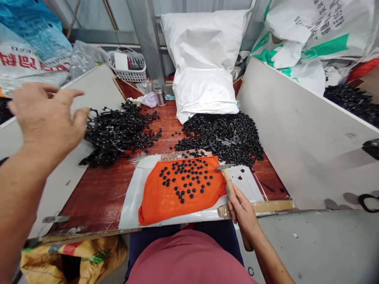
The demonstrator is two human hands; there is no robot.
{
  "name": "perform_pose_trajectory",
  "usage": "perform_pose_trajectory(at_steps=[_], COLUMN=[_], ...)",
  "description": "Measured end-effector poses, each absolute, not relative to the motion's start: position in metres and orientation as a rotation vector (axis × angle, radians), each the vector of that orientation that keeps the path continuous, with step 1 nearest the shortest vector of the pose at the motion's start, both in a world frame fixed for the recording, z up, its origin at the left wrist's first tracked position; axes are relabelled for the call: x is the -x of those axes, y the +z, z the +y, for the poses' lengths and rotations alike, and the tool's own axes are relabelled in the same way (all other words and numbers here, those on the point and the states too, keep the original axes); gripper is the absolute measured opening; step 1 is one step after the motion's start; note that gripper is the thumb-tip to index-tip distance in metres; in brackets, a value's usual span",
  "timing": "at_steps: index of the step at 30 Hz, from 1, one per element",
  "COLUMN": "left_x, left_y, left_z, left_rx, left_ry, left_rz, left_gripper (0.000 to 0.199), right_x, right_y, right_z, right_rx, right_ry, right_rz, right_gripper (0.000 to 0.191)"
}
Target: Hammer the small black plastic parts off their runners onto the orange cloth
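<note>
My left hand (51,116) is raised on the left, thumb and fingers apart with nothing visible between them. Beyond it lies a tangled heap of black plastic parts (114,132), with the hand held nearer the camera. My right hand (244,207) is wrapped round the wooden handle of a hammer-like tool (228,182). Its thin metal head rests at or just above the right edge of an orange cloth (160,207). Several small round black caps (191,177) lie scattered over that cloth.
A larger pile of small black pieces (222,136) sits behind the cloth, below a white sack (207,59). Pale boards (272,126) wall the red-brown table (94,193) on both sides. A metal cup (160,96) and a basket (128,67) stand at the back left.
</note>
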State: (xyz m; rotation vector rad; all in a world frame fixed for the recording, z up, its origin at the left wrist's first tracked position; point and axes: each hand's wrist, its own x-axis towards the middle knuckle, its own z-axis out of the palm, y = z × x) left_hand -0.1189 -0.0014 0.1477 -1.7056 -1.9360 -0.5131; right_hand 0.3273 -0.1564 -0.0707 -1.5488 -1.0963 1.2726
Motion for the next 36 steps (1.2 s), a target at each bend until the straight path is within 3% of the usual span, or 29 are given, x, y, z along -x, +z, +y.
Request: perform_pose_trajectory(at_steps=[2,5,10,15,18,22,25,27,31,36], left_x=[0.089,0.021,-0.067,-0.075,-0.064,-0.051,-0.047,-0.047,-0.047,-0.032], left_y=[0.126,0.064,-0.016,-0.027,-0.027,-0.032,-0.037,-0.037,-0.021,0.024], left_z=[0.018,0.052,0.099,0.126,0.135,0.137,0.134,0.133,0.126,0.076], left_rx=[1.979,2.661,2.830,2.896,3.041,3.032,2.986,2.943,2.855,2.970], left_ry=[-0.604,-0.258,-0.063,-0.113,-0.356,-0.748,-0.802,-0.851,-1.125,-1.923], left_rz=[-1.777,-1.502,-1.434,-1.492,-1.605,-1.818,-1.855,-1.875,-1.956,-2.383], left_gripper=[0.052,0.031,0.034,0.019,0.018,0.032,0.012,0.009,0.023,0.040], right_x=[-0.326,-0.326,-0.329,-0.328,-0.327,-0.328,-0.328,-0.328,-0.327,-0.329], right_y=[-0.072,-0.070,-0.069,-0.067,-0.067,-0.069,-0.071,-0.073,-0.074,-0.080], right_z=[-0.154,-0.152,-0.154,-0.157,-0.157,-0.157,-0.158,-0.158,-0.157,-0.157], right_rx=[1.523,1.537,1.503,1.487,1.499,1.498,1.492,1.497,1.507,1.519], right_ry=[1.319,1.352,1.463,1.439,1.443,1.459,1.446,1.430,1.430,1.430], right_rz=[-0.992,-0.986,-1.040,-1.037,-1.053,-1.072,-1.069,-1.065,-1.066,-1.039], right_gripper=[0.080,0.079,0.070,0.070,0.070,0.067,0.065,0.064,0.065,0.068])
